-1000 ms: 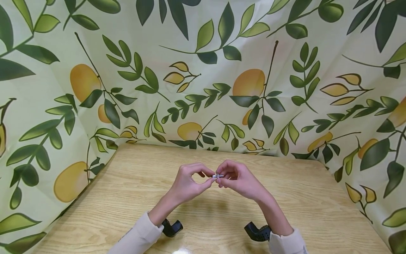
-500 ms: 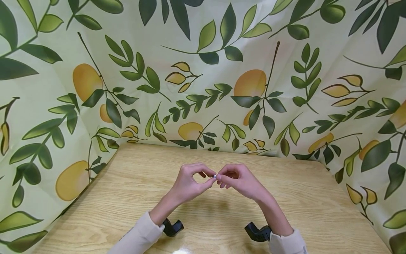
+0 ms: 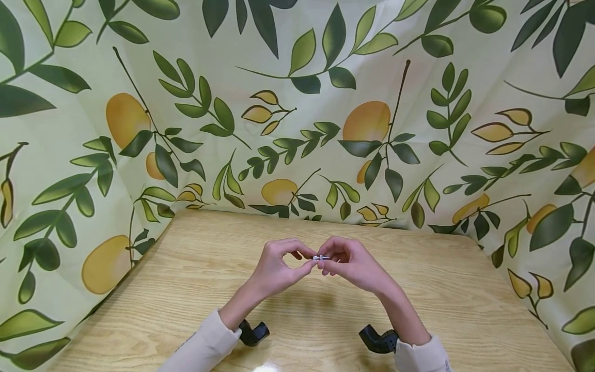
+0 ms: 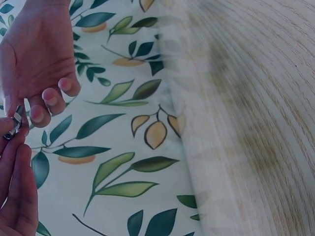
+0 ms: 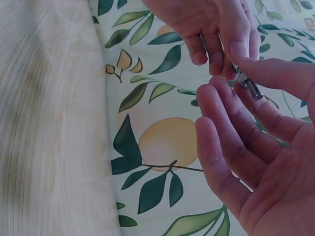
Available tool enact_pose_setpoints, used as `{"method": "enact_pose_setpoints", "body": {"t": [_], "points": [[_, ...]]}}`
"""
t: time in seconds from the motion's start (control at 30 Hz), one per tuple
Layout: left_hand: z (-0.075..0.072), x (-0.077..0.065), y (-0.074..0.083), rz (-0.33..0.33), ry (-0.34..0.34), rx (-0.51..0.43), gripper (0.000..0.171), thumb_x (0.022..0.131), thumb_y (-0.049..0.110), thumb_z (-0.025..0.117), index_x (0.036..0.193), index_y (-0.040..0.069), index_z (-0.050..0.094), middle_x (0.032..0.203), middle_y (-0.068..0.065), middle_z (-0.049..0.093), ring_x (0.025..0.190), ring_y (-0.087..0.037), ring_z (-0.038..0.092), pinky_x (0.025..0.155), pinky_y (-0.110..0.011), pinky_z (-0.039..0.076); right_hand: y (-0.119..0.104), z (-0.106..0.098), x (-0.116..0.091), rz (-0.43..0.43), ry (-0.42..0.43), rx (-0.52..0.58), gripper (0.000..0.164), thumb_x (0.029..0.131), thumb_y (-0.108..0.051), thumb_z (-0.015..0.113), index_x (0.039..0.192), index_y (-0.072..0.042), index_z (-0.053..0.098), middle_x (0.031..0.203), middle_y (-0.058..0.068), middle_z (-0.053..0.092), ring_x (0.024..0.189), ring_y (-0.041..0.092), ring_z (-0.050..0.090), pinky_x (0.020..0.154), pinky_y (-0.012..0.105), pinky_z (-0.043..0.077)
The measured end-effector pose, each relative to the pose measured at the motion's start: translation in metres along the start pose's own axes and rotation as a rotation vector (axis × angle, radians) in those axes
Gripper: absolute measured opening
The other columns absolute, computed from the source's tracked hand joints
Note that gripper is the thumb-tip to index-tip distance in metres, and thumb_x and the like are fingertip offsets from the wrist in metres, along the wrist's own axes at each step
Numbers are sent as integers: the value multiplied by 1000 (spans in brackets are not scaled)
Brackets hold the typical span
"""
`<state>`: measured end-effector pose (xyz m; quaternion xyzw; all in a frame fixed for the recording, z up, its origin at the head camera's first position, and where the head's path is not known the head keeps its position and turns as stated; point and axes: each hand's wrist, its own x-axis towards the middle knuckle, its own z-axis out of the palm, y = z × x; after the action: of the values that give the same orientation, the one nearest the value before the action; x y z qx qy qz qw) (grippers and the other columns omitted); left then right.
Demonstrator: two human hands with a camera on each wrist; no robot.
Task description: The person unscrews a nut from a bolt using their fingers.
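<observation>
A small silver bolt (image 5: 254,91) with a hex nut (image 5: 242,77) on it lies between my two hands, held level above the table. My left hand (image 3: 278,268) pinches one end of the bolt between thumb and forefinger; that end is mostly hidden by the fingertips. From the other side, my right hand (image 3: 350,264) has thumb and forefinger at the nut, with the threaded end sticking out past it in the right wrist view. The other right fingers are loosely bent beneath. In the left wrist view the nut's shiny flats show beside the fingertips.
Below the hands is a wood-grain table (image 3: 195,289). A cloth (image 3: 297,119) printed with leaves and orange fruit hangs around its back and sides. Black wrist devices (image 3: 253,333) stick out by both sleeves.
Half a second ago my right fingers covered the nut and threaded end; now they have rolled back, and both show again. My left hand keeps its pinch in the same place.
</observation>
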<state>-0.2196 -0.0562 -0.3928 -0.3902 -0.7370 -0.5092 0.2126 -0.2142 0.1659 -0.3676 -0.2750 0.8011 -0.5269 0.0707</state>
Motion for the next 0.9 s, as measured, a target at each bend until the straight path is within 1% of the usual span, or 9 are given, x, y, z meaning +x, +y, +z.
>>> {"method": "enact_pose_setpoints", "body": {"t": [0.17,0.27,0.43,0.53,0.6,0.73,0.8,0.9], "points": [[0,0,0,-6,3,9,12,83,2,82,92,11,79,88,0,80,80,-16,75,75,-26,62,-1,-1,-1,8,-18,-2,17,100,-18,67,107,-2,70,92,14,72,75,17,71,71,33,63],[-1,1,1,-11,6,12,12,83,3,82,91,11,79,87,0,80,80,-15,75,75,-25,62,-2,-1,-1,7,-30,14,19,103,-19,64,108,-1,70,95,18,73,78,19,72,75,37,64],[-1,1,1,-1,6,13,13,83,3,82,92,11,79,88,0,80,80,-11,74,74,-26,62,-2,-1,-1,2,-21,21,15,101,-14,66,110,-2,68,97,23,72,80,24,73,75,36,64],[-1,0,1,-4,3,13,13,83,3,82,93,12,80,88,0,80,81,-9,74,74,-26,63,-3,0,-2,2,-10,21,15,99,-11,67,111,-1,66,97,24,71,79,23,73,75,35,64],[-1,0,1,-12,1,14,13,83,3,82,93,12,80,88,1,80,81,-9,73,75,-26,62,-4,0,-2,4,-3,28,16,98,-9,67,112,-1,65,97,22,71,80,22,73,75,37,64],[0,0,2,-20,2,14,13,83,3,83,92,11,79,88,1,80,81,-11,74,75,-25,62,-4,0,-2,13,17,7,17,95,-8,70,111,-2,65,97,15,72,80,18,72,73,34,63],[0,0,1,-16,5,16,13,83,3,83,92,11,79,88,1,80,81,-11,74,75,-25,62,-2,0,-1,19,26,-12,18,95,-11,72,111,-4,67,96,12,72,81,22,71,71,31,62],[0,0,1,-9,8,18,12,83,3,83,91,11,79,88,0,80,81,-11,74,74,-26,62,-1,-1,-1,35,22,-23,18,98,-17,71,110,-4,70,95,12,72,81,27,72,71,31,62]]}}
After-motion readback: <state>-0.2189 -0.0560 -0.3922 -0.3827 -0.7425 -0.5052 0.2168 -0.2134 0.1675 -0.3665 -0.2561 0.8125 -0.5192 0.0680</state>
